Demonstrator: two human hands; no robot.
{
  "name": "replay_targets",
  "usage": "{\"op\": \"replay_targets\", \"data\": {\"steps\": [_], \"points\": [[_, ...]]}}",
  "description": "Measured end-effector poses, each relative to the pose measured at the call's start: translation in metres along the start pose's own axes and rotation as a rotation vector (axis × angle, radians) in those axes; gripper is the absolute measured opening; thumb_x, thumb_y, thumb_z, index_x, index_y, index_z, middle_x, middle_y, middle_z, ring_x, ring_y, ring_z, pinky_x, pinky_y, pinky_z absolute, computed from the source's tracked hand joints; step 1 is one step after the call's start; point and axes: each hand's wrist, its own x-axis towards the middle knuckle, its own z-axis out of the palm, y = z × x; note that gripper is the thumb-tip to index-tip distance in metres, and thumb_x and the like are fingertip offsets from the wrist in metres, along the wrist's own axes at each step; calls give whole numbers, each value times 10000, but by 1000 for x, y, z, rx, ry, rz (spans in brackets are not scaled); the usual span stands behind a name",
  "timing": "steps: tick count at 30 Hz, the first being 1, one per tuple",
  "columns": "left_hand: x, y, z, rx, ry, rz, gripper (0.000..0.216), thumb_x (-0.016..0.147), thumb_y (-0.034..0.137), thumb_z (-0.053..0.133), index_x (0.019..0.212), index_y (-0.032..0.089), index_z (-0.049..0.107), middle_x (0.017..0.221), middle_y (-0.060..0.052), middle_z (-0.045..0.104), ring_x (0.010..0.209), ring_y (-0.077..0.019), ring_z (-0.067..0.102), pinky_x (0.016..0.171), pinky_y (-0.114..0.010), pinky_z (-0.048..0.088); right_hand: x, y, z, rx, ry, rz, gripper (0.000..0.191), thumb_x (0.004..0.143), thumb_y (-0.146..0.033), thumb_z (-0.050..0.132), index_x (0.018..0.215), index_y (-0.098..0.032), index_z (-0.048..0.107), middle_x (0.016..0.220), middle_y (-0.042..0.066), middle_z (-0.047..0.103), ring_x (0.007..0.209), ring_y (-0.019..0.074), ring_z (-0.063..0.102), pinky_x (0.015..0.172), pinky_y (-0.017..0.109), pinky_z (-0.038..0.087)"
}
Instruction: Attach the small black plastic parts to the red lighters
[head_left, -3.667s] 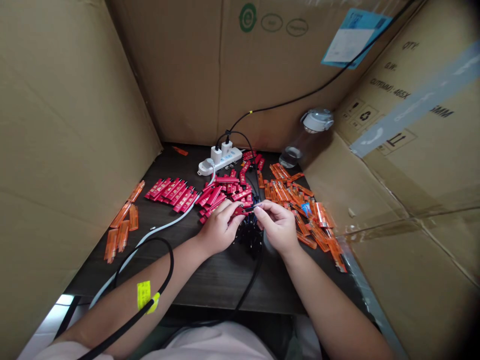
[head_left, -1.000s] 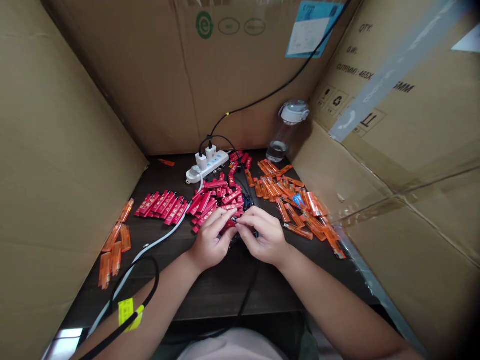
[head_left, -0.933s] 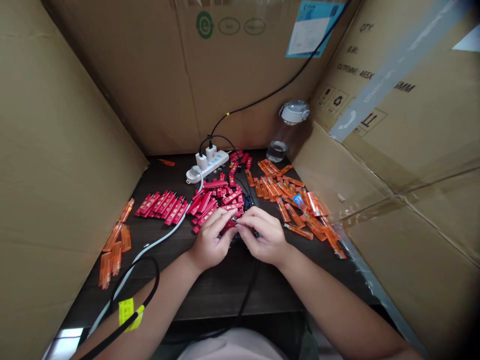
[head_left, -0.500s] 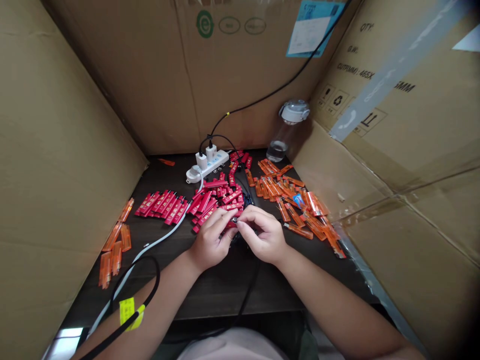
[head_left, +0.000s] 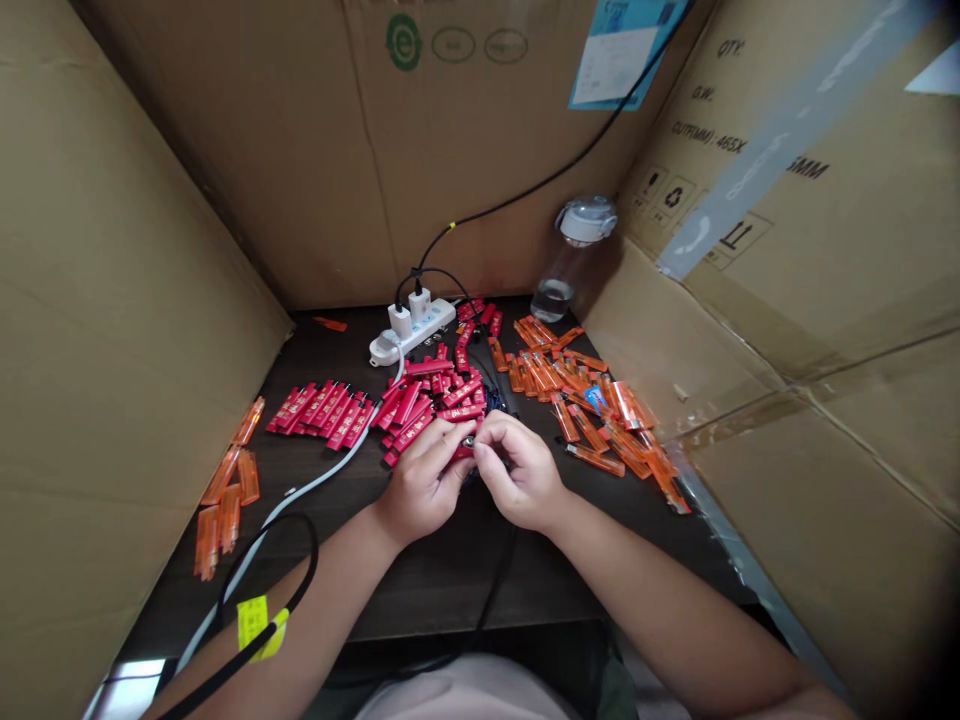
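My left hand (head_left: 426, 485) is closed around a red lighter casing (head_left: 464, 453), most of which its fingers hide. At the near end of the casing shows a small shiny metal piece (head_left: 468, 441). My right hand (head_left: 523, 478) has thumb and forefinger pinched together right at that metal piece; whether they grip it I cannot make out. Just beyond my hands lies a loose pile of red lighter casings (head_left: 415, 405) with pale lettering. Dark small parts (head_left: 496, 398) are partly hidden behind my right hand.
A row of red casings (head_left: 322, 410) lies at left. Orange translucent lighters (head_left: 585, 385) spread at right, a few more (head_left: 229, 510) by the left wall. A white power strip (head_left: 412, 335), a water bottle (head_left: 555, 295) and cables (head_left: 300, 492) share the dark table (head_left: 330, 350) between cardboard walls.
The view has shifted very slightly. Both hands keep nearly the same place and hold around the red casing.
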Motion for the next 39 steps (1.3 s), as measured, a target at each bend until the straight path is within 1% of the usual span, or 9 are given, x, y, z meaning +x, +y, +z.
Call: {"op": "replay_targets", "data": {"steps": [7,13,25,28,31,33,35,37,39], "points": [[0,0,0,0,5,-5,349,874,117,550,1220,156,568,969,-95,645,905,-166,636,796,-285,543,1,0,0,18,-2,9,99,876,-141,492,789,-188,497,736,13,492,646,127,462,592,269,404],[0,-3,0,-32,-20,-30,348,876,135,556,1222,169,574,986,-98,655,921,-172,642,807,-293,546,3,0,-2,66,-12,42,112,877,-154,510,769,-182,521,723,14,509,633,123,473,580,263,409],[1,-6,-1,-68,-41,-21,358,869,130,571,1222,187,582,995,-86,667,923,-163,648,804,-281,550,7,-2,-6,107,-66,156,159,878,-206,531,725,-169,551,729,28,561,663,129,522,615,262,446],[1,-6,0,-69,-33,-43,332,882,149,554,1209,186,594,976,-86,664,910,-168,648,792,-292,550,7,-2,-5,138,-34,200,169,870,-242,557,720,-166,569,736,32,577,677,130,535,634,267,464],[1,-4,0,-84,-18,-76,313,888,162,548,1196,174,603,957,-88,654,892,-164,640,779,-294,545,6,-1,-1,273,21,326,189,854,-307,599,733,-163,580,702,14,571,582,100,516,544,234,451],[2,-3,0,-110,-21,-97,306,889,163,548,1189,169,608,948,-88,649,884,-161,632,774,-293,540,4,1,1,433,19,455,211,842,-350,623,756,-163,575,600,-24,537,469,74,472,458,209,412],[2,-2,-1,-135,-31,-122,299,890,164,548,1181,170,616,941,-86,648,875,-157,626,771,-292,537,3,3,4,608,15,569,232,826,-378,645,775,-166,567,512,-61,491,395,65,436,412,201,396],[1,-1,-1,-150,-36,-147,294,888,167,553,1174,174,622,935,-82,650,866,-154,626,767,-287,538,2,5,6,743,27,633,242,798,-379,681,776,-167,566,486,-73,481,373,65,431,395,203,409],[1,0,-1,-156,-31,-158,295,881,171,567,1170,178,626,943,-80,655,873,-155,632,773,-286,541,2,6,6,809,42,660,242,763,-356,721,761,-163,575,494,-69,498,372,62,435,388,203,422]]}}
